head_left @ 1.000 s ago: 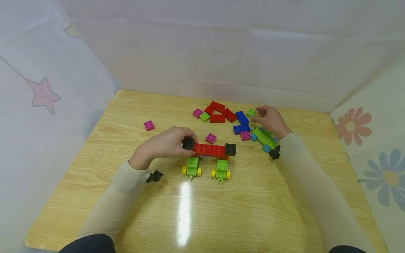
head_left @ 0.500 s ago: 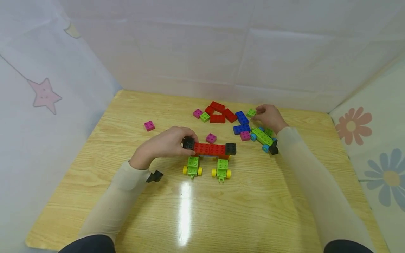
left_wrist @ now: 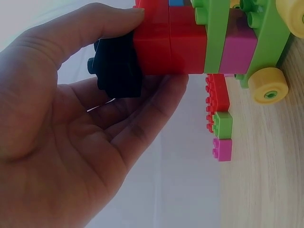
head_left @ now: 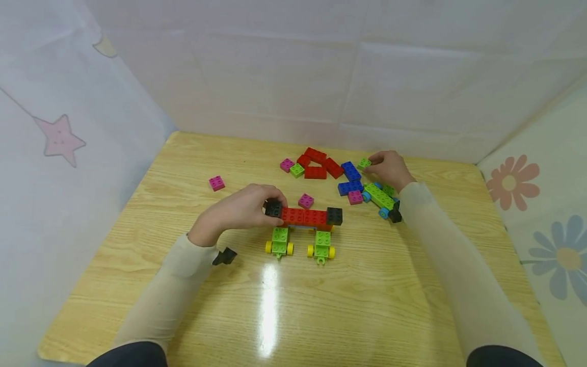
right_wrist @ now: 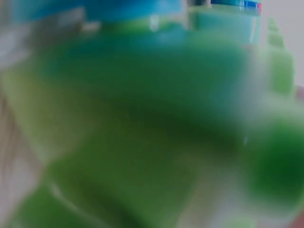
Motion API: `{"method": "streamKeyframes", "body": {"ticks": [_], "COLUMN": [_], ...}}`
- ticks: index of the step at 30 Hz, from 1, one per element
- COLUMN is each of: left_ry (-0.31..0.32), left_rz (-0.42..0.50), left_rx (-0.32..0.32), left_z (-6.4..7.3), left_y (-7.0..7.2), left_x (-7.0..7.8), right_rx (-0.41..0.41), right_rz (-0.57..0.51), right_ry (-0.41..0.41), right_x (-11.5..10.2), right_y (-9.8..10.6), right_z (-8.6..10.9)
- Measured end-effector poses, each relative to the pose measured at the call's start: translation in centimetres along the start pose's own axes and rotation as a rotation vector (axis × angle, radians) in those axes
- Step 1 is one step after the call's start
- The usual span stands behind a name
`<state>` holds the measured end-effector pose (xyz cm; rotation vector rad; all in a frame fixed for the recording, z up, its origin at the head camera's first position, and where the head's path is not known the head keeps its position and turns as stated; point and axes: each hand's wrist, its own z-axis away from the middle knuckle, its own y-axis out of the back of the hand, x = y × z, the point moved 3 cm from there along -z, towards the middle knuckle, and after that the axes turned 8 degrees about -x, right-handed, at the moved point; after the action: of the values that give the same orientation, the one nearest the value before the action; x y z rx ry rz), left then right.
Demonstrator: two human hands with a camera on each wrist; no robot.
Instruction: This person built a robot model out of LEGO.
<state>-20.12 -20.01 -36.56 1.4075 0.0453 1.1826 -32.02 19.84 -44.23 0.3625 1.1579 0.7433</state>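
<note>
My left hand grips the left end of a toy-brick build: thumb on a red brick, fingers wrapped behind the black brick. Two green wheeled bases with yellow wheels carry the red row, which has another black brick at its right end. At the back right my right hand pinches a small lime green brick between thumb and fingers. Below that hand is a green car base with blue wheels. Blurred green plastic fills the right wrist view.
Red bricks lie at the back centre, blue bricks to their right. Pink bricks are scattered about, one just behind the build. The wooden table meets a white cloth wall at the back.
My right hand has moved slightly back and left, and its fingers have closed on the lime green brick. The green car base has shifted slightly. The left hand and its build stay put.
</note>
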Motion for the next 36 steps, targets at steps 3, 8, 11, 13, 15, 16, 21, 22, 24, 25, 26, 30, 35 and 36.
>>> {"method": "streamKeyframes", "body": {"ticks": [3, 8, 11, 13, 15, 16, 21, 22, 24, 25, 26, 30, 35, 36], "left_ry": [-0.002, -0.003, -0.003, -0.004, -0.005, -0.005, -0.008, -0.009, -0.010, -0.007, -0.005, 0.009, 0.009, 0.007], "left_rz": [0.001, 0.004, 0.003, 0.002, 0.000, -0.001, -0.001, 0.000, -0.001, 0.000, 0.000, 0.003, 0.009, 0.010], "left_rx": [-0.003, -0.007, -0.007, -0.008, -0.007, -0.007, -0.002, -0.002, 0.001, 0.002, 0.004, 0.011, 0.025, 0.030], "left_z": [0.0, -0.1, -0.2, -0.2, -0.3, -0.3, -0.3, -0.3, -0.3, -0.4, -0.4, -0.4, -0.4, -0.4], "left_y": [0.0, 0.1, 0.1, 0.1, 0.1, 0.1, 0.1, 0.1, 0.1, 0.1, 0.1, 0.0, 0.0, 0.0], "left_x": [0.1, 0.1, 0.2, 0.2, 0.2, 0.2, 0.2, 0.2, 0.2, 0.2, 0.2, 0.2, 0.2, 0.2], "right_rx": [0.001, 0.012, 0.018, 0.019, 0.017, 0.015, 0.014, 0.014, 0.021, 0.022, 0.022, 0.022, 0.020, 0.018], "right_rz": [0.006, 0.015, 0.017, 0.020, 0.021, 0.017, 0.014, 0.014, 0.020, 0.024, 0.024, 0.027, 0.056, 0.061], "right_ry": [-0.003, -0.003, -0.002, -0.002, -0.001, 0.000, 0.023, 0.031, 0.051, 0.061, 0.073, 0.116, 0.164, 0.172], "right_x": [0.2, 0.3, 0.2, 0.1, 0.0, -0.2, -1.2, -1.4, -1.9, -2.2, -2.5, -3.7, -5.4, -5.8], "right_y": [0.1, 0.2, 0.3, 0.3, 0.3, 0.4, 0.8, 0.9, 1.0, 1.1, 1.1, 0.8, 0.1, -0.1], "right_z": [-0.2, -0.4, -0.1, 0.2, 0.5, 0.6, 1.6, 1.9, 2.4, 2.6, 2.9, 4.1, 6.1, 6.5]}}
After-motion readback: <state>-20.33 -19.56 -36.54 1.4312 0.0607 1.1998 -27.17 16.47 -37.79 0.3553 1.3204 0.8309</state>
